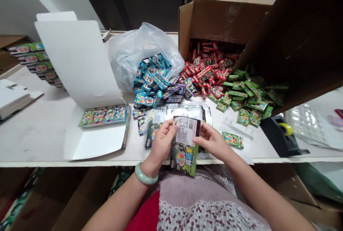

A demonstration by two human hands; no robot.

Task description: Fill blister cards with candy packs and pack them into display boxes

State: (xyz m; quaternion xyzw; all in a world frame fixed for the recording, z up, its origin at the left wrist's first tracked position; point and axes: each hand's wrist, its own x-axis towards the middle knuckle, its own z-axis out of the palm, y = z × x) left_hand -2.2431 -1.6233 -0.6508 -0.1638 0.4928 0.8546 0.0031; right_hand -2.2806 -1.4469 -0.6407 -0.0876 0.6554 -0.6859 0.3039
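Counter (40, 134) piled with small printed boxes (160, 81) just beyond the left hand (160, 145) and right hand (211, 141), both clamped on one green packet (183, 161) (white label at its top).

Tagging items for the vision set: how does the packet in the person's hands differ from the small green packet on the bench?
The packet in the hands is larger than the small green packet. It is held up between the left hand and right hand, while the small green packet lies flat on the bench. It shows a white printed label; the small one shows none. Both carry green printing with multicoloured circles.
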